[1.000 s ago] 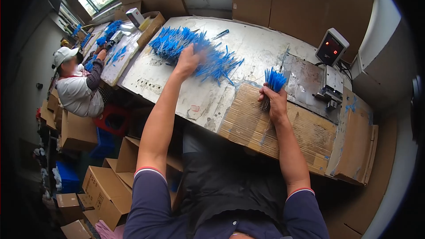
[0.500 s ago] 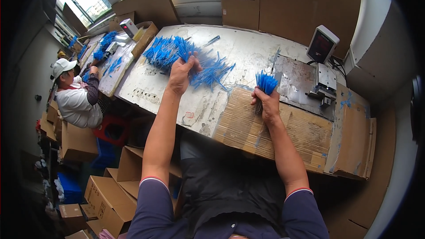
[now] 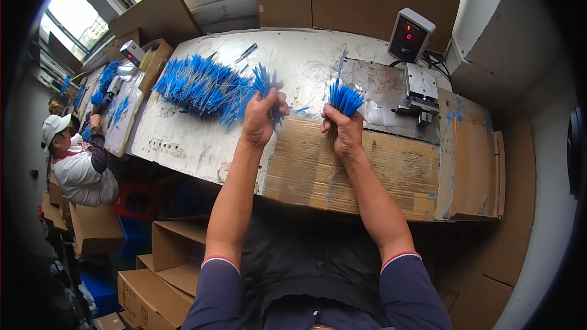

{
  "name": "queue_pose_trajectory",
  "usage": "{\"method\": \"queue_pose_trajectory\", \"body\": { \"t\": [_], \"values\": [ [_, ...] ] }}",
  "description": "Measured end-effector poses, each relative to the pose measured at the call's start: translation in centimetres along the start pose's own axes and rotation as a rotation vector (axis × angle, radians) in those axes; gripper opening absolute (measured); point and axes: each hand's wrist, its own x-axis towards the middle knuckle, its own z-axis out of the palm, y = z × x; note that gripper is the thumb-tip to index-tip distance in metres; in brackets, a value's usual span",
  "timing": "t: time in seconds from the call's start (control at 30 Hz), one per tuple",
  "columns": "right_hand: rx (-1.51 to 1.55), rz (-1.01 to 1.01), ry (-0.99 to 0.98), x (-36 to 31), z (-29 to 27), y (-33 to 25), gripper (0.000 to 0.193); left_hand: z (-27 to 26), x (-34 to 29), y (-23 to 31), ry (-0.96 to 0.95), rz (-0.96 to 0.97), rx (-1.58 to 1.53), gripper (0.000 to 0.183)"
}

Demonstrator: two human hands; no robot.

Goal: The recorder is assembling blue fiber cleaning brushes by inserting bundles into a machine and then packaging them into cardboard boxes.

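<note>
My left hand [image 3: 264, 115] is closed around a bunch of thin strands with blue ends [image 3: 262, 77], held upright and slightly blurred. To its right, my right hand [image 3: 343, 127] grips a second bundle of blue-ended strands [image 3: 346, 98], its blue ends fanned out above the fist and its thin pale ends hanging below. Left of my left hand, a broad heap of the same blue-ended strands [image 3: 205, 85] lies on the white worktable [image 3: 183, 125]. A few loose pieces lie between the two hands.
A sheet of corrugated cardboard [image 3: 306, 171] covers the table's near side. At right stand a metal clamping device [image 3: 420, 91] on a stained plate [image 3: 370, 88] and a box with a red display [image 3: 411, 35]. A screwdriver-like tool [image 3: 246, 52] lies behind. A co-worker [image 3: 79, 165] sits at the left.
The view has turned, shifting the scene leftward. My left hand has come away from the heap with its strands, nearer to my right hand, which still holds its bundle.
</note>
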Motion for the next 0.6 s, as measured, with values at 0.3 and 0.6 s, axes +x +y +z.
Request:
{"method": "queue_pose_trajectory", "body": {
  "t": [0.3, 0.6],
  "values": [
    [-0.002, 0.093, 0.080, -0.3, 0.0, 1.0, 0.016, -0.3, 1.6, -4.3, -0.096, 0.111, -0.610, 0.028],
    [-0.023, 0.133, 0.076, -0.1, 0.1, 0.9, 0.020, 2.7, 0.5, -5.8, -0.207, -0.043, -0.364, 0.030]
  ]
}}
